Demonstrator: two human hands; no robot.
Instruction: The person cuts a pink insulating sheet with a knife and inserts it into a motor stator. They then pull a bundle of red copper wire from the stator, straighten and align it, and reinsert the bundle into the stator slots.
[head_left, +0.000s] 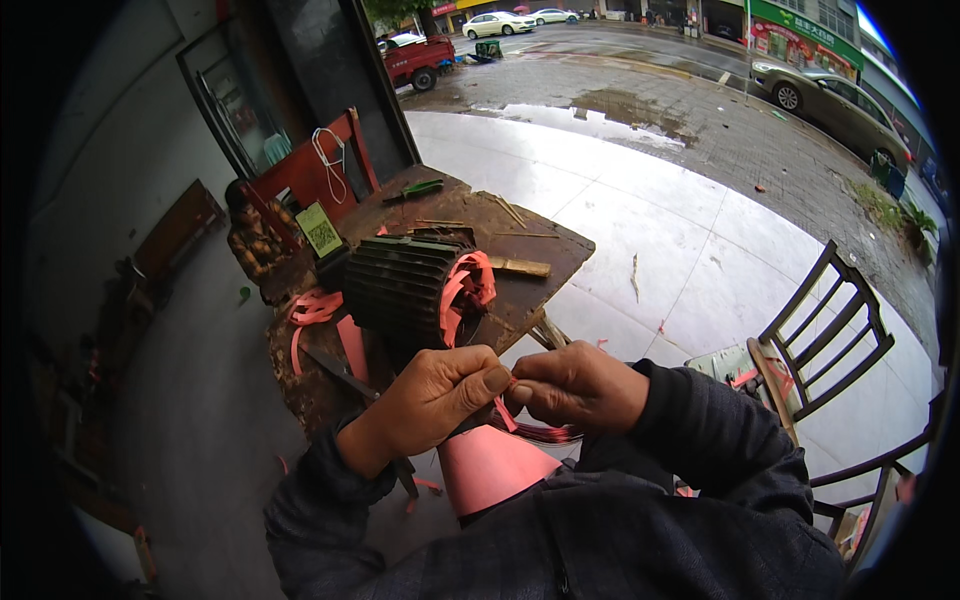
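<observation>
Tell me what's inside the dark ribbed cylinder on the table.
Pink strips crowd the right-hand opening of the ribbed cylinder. Deeper in, the strips, shadow and its wall hide everything, so I cannot tell what else is there.

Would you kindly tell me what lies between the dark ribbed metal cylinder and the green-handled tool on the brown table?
Some thin brown sticks lie on the table between the cylinder and the tool, as the head view shows.

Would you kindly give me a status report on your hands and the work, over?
Left hand and right hand pinching pink strip, fingertips close together. Dark ribbed cylinder on table, close ahead. Pink sheet below hands.
</observation>
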